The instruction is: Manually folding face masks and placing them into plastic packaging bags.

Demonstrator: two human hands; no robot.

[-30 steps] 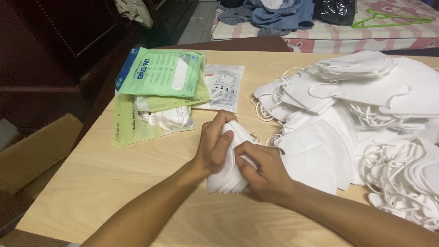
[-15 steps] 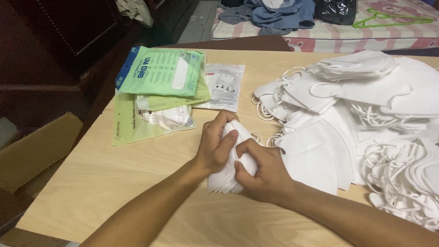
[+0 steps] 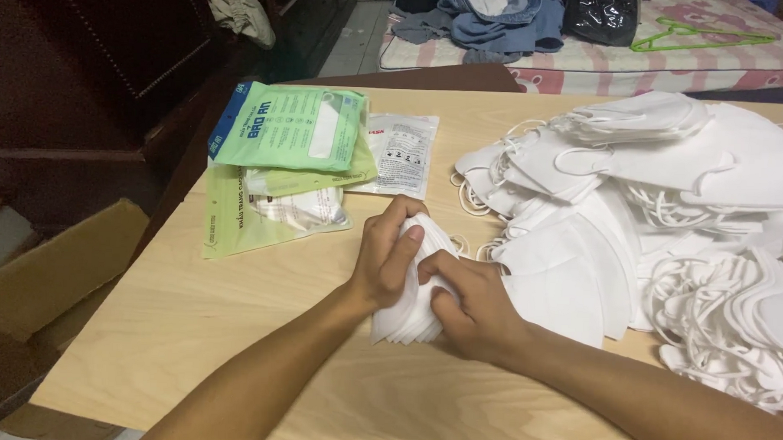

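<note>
both forearms come in from the near edge of the pale wooden bench (image 3: pixel 188 326) and meet a little past its middle. the left hand (image 3: pixel 388 261) has its grip closed over the top and left side of a small stack of folded white masks (image 3: pixel 405 320), fingers curled down across the upper edge. the right hand (image 3: pixel 471 305) is wrapped round the same stack from the right, thumb on top and touching the left hand's fingertips, so the stack is pressed between the two grips and its lower edge rests on the bench. just beyond and to the right of the hands spreads a large loose heap of white masks (image 3: pixel 661 195) with ear loops tangled along its edges, reaching to the right border of the view. beyond and to the left of the hands lie green mask packets (image 3: pixel 281 155), overlapping one another, and beside them a clear white packet (image 3: pixel 403 151). left of the bench, lower down, sits a brown cardboard box (image 3: pixel 51 269), with dark wooden furniture (image 3: pixel 84 70) behind it. at the far side a bed with a pink patterned cover (image 3: pixel 675 61) carries a bundle of blue clothes (image 3: pixel 503 16), a black bag (image 3: pixel 600 15) and a green hanger (image 3: pixel 693 35)
</note>
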